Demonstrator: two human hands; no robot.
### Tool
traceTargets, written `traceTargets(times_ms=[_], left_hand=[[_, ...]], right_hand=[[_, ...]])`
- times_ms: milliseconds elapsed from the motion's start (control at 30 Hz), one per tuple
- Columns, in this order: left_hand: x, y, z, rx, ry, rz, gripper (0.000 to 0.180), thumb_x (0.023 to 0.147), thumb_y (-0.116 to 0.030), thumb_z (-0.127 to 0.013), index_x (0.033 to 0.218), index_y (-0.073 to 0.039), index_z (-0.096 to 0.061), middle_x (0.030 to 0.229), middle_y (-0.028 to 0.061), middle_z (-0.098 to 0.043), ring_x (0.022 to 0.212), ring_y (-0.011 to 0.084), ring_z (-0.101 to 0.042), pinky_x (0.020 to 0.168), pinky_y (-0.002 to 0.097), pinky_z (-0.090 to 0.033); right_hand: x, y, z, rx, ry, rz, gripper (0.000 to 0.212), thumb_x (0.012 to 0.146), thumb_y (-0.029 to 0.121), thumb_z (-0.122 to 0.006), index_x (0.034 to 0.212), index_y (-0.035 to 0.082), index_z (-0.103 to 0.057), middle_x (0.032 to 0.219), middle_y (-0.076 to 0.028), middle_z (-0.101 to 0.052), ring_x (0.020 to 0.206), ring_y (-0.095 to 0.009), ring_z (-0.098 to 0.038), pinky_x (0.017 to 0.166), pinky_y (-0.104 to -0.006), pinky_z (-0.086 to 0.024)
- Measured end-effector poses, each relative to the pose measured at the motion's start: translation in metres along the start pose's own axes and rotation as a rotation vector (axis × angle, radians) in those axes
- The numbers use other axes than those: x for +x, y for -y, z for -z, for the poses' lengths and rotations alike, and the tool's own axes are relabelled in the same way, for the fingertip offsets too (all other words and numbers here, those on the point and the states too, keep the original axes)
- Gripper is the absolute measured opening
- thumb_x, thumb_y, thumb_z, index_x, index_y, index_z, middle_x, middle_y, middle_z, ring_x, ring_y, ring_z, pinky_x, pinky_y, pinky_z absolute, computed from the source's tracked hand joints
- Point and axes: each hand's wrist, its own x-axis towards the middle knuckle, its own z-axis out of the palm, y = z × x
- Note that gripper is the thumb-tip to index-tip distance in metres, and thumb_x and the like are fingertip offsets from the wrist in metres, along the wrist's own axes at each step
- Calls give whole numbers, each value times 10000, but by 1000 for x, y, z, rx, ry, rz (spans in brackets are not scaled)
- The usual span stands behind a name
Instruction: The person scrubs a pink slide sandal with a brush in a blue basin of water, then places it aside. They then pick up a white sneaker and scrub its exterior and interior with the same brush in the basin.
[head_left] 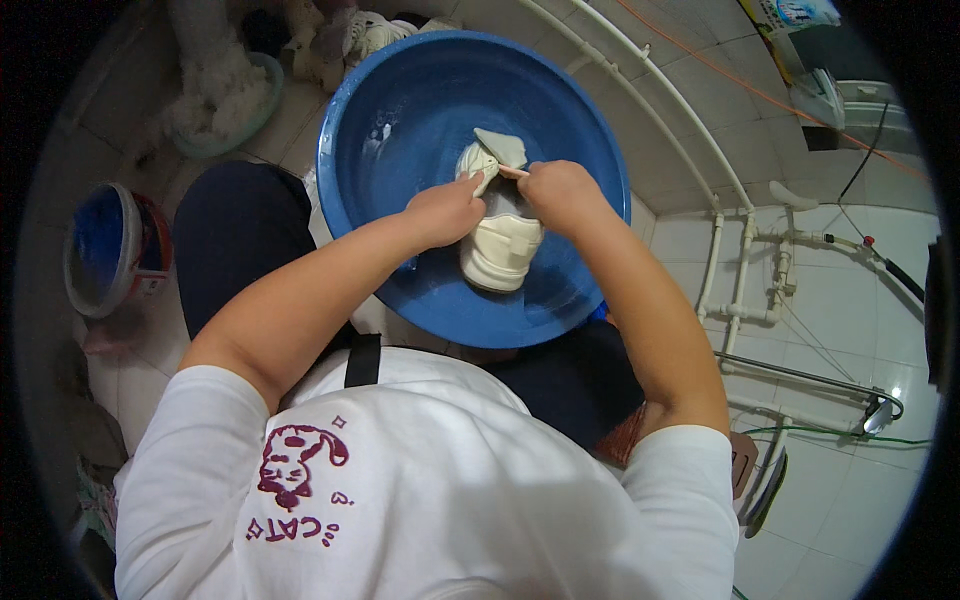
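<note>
A white shoe (503,258) lies in a large blue basin (338,190), its heel end nearest me. The shoe's tongue (503,147) stands up at the far end of its opening. My left hand (447,214) is closed on the shoe's left upper side, by the tongue. Across the shoe, my right hand (562,195) grips a thin pinkish handle (512,172) that reaches over to the tongue. The handle's far end is hidden against the shoe, so I cannot tell what tool it is. The basin sits between my knees.
A bucket (133,250) with a blue inside stands at the left. Beyond my left knee is a pale green basin (268,95) with something white and fluffy. Other white shoes (376,35) lie behind the blue basin. White pipes (748,270) run along the tiled wall at the right.
</note>
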Motion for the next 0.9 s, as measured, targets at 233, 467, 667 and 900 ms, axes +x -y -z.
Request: traceTargets(times_ms=[233,467,667,900], left_hand=[[-4,13,3,16,-93,23,597,839,-256,-337,1391,-41,-256,1416,231,-276,1173,365,-460,962,413,-378],[1,3,5,52,0,-3,594,833,-245,-345,1394,-68,-263,1413,227,-286,1164,360,-469,953,410,-386],[-1,10,-3,5,-64,31,597,832,-253,-350,1400,-92,-259,1427,212,-266,1191,355,-444,970,409,-370],[-2,2,3,-63,-9,20,594,851,-237,-362,1402,-48,-250,1424,240,-249,1295,330,-320,1044,349,-284]], right_hand=[[-36,17,80,3,111,164,69,704,83,-605,715,45,-662,756,-115,-646,726,-271,-644,621,-371,-523],[10,7,11,-63,104,4,106,664,101,-657,761,72,-689,734,-113,-649,727,-268,-648,616,-361,-527],[-23,10,60,12,197,56,334,700,38,-608,1024,111,-642,721,-108,-628,696,-281,-636,581,-377,-514],[-3,30,39,54,-45,-93,282,762,47,-565,1040,56,-610,700,-124,-629,668,-293,-632,558,-391,-507]])
